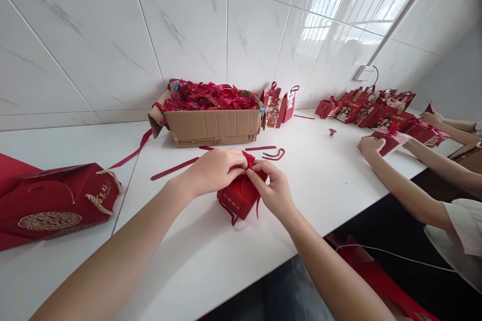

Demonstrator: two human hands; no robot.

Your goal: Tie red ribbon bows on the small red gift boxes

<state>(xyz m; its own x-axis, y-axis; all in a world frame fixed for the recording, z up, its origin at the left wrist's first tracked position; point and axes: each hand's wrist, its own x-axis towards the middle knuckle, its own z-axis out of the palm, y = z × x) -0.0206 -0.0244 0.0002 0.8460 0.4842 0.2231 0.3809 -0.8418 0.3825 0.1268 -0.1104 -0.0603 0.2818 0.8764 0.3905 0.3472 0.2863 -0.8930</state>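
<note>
A small red gift box [237,200] stands on the white table [196,256] in front of me. My left hand [214,169] curls over its top left, fingers closed on the red ribbon [249,159] at the box's top. My right hand [273,188] pinches the same ribbon from the right, fingers pressed together. Thin red ribbon ends hang down the box's front and side.
A cardboard carton [213,125] full of red ribbons sits behind. Loose ribbon strips [173,168] lie nearby. A large red gift bag [56,203] lies at left. Finished red boxes [278,105] stand by the wall. At right, other people's hands [371,144] handle more red boxes [380,113].
</note>
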